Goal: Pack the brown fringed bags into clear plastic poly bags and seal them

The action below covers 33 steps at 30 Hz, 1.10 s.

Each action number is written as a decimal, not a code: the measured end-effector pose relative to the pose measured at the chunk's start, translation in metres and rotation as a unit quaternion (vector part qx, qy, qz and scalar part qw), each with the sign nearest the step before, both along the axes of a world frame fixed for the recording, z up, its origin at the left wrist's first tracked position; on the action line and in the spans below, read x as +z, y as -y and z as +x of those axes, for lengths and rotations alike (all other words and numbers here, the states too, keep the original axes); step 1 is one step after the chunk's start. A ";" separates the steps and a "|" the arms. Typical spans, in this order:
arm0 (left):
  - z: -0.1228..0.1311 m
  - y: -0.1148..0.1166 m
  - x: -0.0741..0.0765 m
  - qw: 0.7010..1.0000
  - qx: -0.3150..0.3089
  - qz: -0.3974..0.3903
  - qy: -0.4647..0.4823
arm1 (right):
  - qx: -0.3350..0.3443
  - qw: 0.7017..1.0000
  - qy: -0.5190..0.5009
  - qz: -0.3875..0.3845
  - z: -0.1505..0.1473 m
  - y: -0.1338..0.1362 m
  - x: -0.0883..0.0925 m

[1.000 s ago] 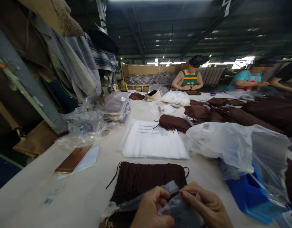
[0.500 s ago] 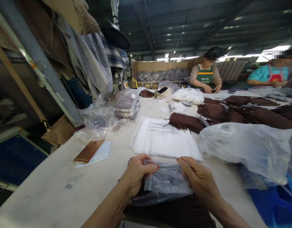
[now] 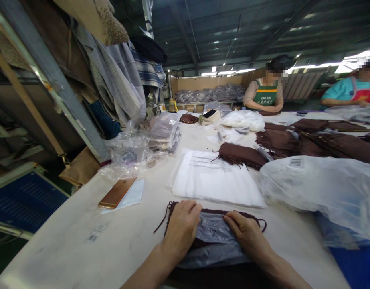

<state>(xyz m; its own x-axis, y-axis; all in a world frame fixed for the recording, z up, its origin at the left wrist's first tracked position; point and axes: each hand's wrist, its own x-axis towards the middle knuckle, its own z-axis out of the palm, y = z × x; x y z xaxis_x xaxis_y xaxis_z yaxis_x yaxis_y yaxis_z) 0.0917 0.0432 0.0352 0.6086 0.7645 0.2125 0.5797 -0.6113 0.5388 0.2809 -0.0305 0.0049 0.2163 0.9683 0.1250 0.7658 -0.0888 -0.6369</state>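
Observation:
Just in front of me on the table lies a dark brown fringed fabric piece [image 3: 215,277], its dark cords sticking out on the left and right. On top of it rests a clear plastic bag [image 3: 216,228]. My left hand [image 3: 181,224] is closed at the bag's left edge, its fingers curled over the plastic with their tips partly hidden. Thumb and forefinger of my right hand [image 3: 245,228] pinch the bag's upper right edge. A stack of white plastic bags [image 3: 215,186] lies just beyond both hands.
Left on the table [image 3: 64,249] are a phone [image 3: 117,193] on pale blue paper, crumpled clear plastic [image 3: 124,154] and stacked packed goods [image 3: 163,130]. A rolled brown fringed piece [image 3: 241,155] and a large translucent bag [image 3: 317,180] lie to the right. Two co-workers [image 3: 264,98] sit beyond.
The plastic bag has gone from being held up to lying lower, against the brown piece. My left hand has turned over, back upward. The near co-worker's hands have come together.

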 end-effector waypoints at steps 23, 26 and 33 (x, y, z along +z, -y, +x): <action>-0.058 0.034 -0.036 0.952 -0.163 0.249 -0.074 | 0.219 0.971 -0.055 -0.076 -0.003 -0.009 0.021; -0.066 0.040 -0.029 0.954 -0.157 0.254 0.006 | 0.231 0.969 -0.050 -0.075 0.001 -0.012 0.018; -0.049 0.025 -0.013 0.980 -0.013 0.187 0.074 | 0.209 0.977 -0.010 -0.033 -0.008 -0.001 0.019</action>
<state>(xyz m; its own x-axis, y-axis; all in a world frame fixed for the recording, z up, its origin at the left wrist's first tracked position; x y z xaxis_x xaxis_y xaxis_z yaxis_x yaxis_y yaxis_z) 0.0425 0.0183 0.0226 0.5690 0.6009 0.5614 0.4937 -0.7956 0.3511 0.2725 -0.0298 0.0240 -0.1978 0.9784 0.0595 0.7308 0.1877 -0.6562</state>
